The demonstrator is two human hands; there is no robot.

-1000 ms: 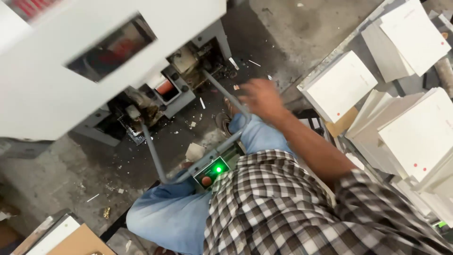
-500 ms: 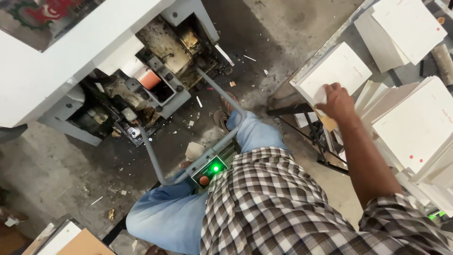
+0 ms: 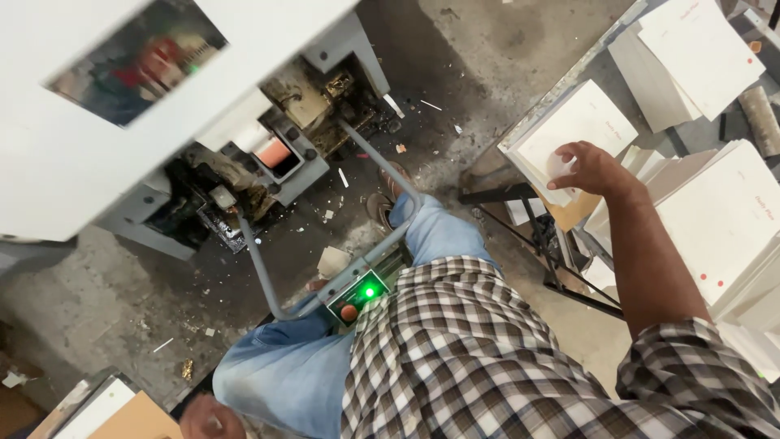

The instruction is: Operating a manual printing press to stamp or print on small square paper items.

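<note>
The stack of white printed sheets [image 3: 578,130] lies at the upper right of the frame, on the near corner of a cluttered counter [image 3: 520,130], its lower edge overhanging a brown cardboard piece [image 3: 573,213]. The right hand [image 3: 591,169] rests on the stack's lower right part, fingers [image 3: 561,167] curled down and pressed onto the top sheet, the thumb side lifting or bending a small rounded bit of paper; whether it pinches a single sheet I cannot tell. The bare forearm runs from there down to a rolled checked sleeve [image 3: 699,374] at the lower right.

Further right and above, more piles of white sheets [image 3: 731,219] lie fanned over one another, some with small red dots near their edges.

The left hand [image 3: 210,421] shows only in part at the bottom edge, left of centre, beside a blue-jeaned knee [image 3: 284,374]; it looks loosely closed, but the fingers are too cut off and blurred to tell. Just left of it sits a brown board with a white sheet [image 3: 114,410].

Between the knees, at the middle of the frame, a small control box [image 3: 361,293] shows a lit green lamp and a red button, fixed to a grey bent metal bar [image 3: 325,289]. Beyond it, upper left, stands a white-housed machine [image 3: 97,114] with grimy open workings. The concrete floor [image 3: 122,293] is littered with paper scraps.
</note>
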